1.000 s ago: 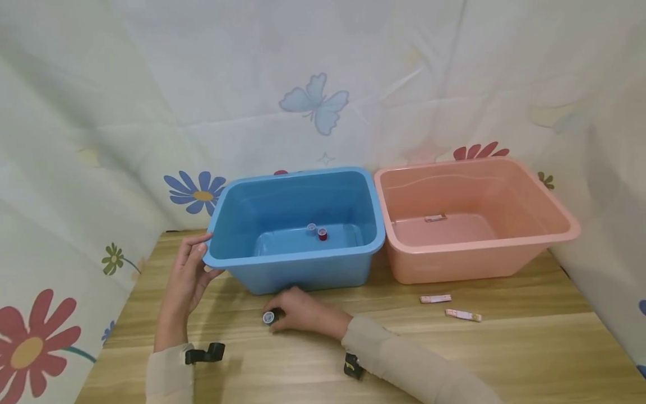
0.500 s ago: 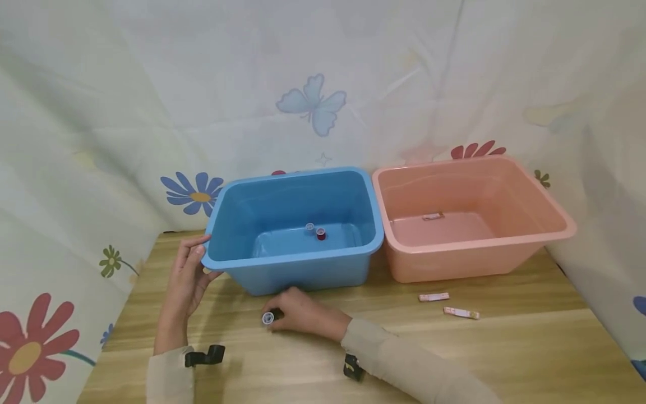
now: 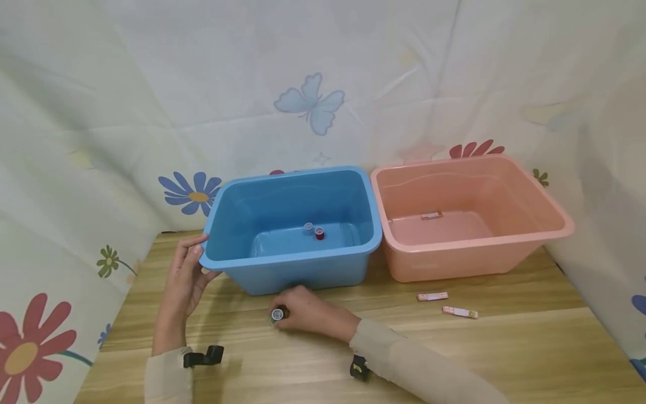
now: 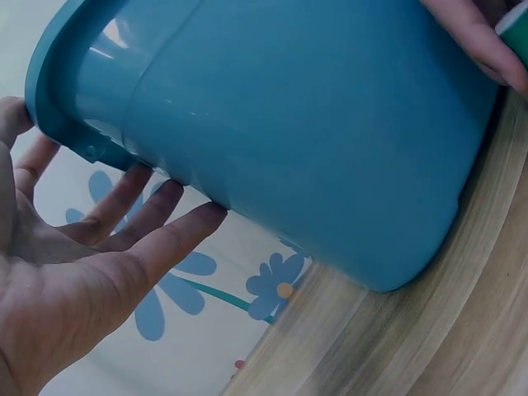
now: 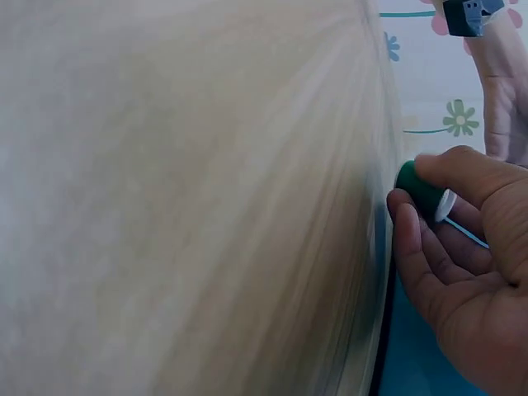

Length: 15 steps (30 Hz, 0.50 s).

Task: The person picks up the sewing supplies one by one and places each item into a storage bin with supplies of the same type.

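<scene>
fingers (image 5: 410,239) round green cylinder (image 5: 419,188) (spool, perhaps)

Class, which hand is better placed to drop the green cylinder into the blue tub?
Probably the right hand: it grips the green cylinder close in front of the blue tub. The left hand is occupied, holding the tub's left end.

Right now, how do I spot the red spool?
Find the blue tub, left of the pink tub. On its floor sits the red spool, nearer and further right than the pale spool beside it; its dark red side sets it apart.
</scene>
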Tool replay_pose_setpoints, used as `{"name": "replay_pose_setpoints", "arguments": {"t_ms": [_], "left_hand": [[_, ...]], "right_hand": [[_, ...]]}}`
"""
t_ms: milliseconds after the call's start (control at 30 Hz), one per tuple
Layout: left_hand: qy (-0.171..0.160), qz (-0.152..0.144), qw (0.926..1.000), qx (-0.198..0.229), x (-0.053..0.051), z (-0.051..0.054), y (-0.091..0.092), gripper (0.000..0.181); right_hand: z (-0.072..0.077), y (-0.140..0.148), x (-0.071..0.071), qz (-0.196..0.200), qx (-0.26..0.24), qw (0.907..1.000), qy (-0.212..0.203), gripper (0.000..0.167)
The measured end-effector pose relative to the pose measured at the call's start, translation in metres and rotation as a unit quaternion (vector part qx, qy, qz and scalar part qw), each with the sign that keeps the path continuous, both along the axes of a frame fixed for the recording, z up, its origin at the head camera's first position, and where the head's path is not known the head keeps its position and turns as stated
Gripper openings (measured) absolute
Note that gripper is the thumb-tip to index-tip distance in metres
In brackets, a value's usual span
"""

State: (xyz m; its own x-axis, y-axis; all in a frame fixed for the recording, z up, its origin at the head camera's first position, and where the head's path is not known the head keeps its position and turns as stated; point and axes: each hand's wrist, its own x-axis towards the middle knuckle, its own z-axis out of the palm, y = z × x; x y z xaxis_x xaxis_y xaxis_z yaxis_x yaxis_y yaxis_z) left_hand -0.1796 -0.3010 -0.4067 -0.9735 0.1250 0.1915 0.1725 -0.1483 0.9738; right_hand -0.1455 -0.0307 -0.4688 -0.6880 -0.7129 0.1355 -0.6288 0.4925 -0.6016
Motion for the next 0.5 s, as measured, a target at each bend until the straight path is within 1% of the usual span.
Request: {"name": "replay_pose_setpoints", "arguments": {"t_ms": [100,200,333,500], "left_hand": [[0.000,-0.002,1.0000,0.005,0.000,0.000,0.001,0.033],[0.001,-0.005,1.0000,0.007,0.000,0.000,0.002,0.033],[0.004,-0.006,1.0000,0.004,-0.002,0.000,0.002,0.033],[0.008,-0.001,0.9999,0.006,-0.001,-0.002,0.000,0.032]], "right_hand": [[0.002,0.004,0.001,-0.004,-0.007,0.9999,-0.009,0.021],[0.002,0.007,0.000,-0.001,-0.007,1.0000,-0.006,0.024],[0.002,0.010,-0.002,0.003,0.007,0.9998,0.016,0.027],[0.006,0.015,0.001,0.011,0.009,0.9992,0.037,0.028]]}}
